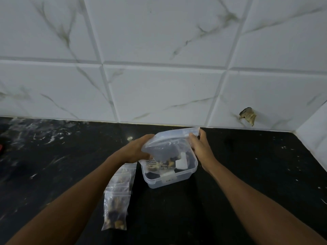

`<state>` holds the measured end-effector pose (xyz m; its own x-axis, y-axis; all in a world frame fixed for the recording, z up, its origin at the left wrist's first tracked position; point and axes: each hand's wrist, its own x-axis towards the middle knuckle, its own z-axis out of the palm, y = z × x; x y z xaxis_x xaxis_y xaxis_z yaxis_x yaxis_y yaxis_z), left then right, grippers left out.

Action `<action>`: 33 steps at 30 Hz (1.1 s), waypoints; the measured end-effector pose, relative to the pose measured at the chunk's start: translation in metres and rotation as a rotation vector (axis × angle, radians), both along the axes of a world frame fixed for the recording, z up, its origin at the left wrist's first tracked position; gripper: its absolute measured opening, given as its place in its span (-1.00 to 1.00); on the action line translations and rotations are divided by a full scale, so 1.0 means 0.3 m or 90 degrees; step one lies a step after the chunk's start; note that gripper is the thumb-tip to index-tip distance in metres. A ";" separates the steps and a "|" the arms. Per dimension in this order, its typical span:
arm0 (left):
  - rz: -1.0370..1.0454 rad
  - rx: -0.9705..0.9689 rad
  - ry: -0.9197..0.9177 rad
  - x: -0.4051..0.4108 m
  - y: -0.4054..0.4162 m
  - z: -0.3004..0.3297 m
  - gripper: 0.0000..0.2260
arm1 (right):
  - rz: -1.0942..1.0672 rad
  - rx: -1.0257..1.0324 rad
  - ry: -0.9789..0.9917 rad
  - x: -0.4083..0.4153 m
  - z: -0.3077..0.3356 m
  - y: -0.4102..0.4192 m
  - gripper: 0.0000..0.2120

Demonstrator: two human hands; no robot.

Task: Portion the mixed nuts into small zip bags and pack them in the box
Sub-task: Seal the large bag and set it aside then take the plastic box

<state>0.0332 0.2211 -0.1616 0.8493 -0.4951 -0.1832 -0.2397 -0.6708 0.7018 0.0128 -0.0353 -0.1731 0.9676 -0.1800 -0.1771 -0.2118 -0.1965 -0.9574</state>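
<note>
A clear plastic box [184, 175] stands on the black counter, with a bag of mixed nuts and a white piece inside it. Both hands hold its translucent lid [169, 141] tilted just above the box. My left hand [136, 148] grips the lid's left edge and my right hand [200, 147] grips its right edge. Left of the box lie small zip bags with nuts in them, one near me [116, 209] and others [123, 175] overlapping behind it, partly under my left forearm.
The black counter [247, 174] is speckled and scratched, and runs to a white marble-look tiled wall [159, 94] behind and at the right corner. A chipped hole [247, 115] marks the wall. A red thing [1, 147] peeks in at the far left edge.
</note>
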 end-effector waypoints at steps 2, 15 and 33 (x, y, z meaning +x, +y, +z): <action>0.004 -0.037 0.023 0.001 0.009 -0.008 -0.32 | -0.006 -0.069 -0.003 0.003 0.001 -0.012 -0.58; 0.029 -0.103 0.026 -0.018 0.036 -0.025 -0.74 | 0.023 -0.273 -0.007 0.011 -0.033 -0.038 -0.65; -0.155 0.401 -0.146 -0.037 -0.085 0.035 -0.03 | 0.567 -0.792 0.072 -0.017 0.084 0.069 0.13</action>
<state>0.0222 0.1955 -0.1512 0.7796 -0.5343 -0.3267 -0.5290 -0.8411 0.1131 0.0079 -0.0147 -0.1480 0.8306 0.3468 -0.4357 0.3466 -0.9343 -0.0829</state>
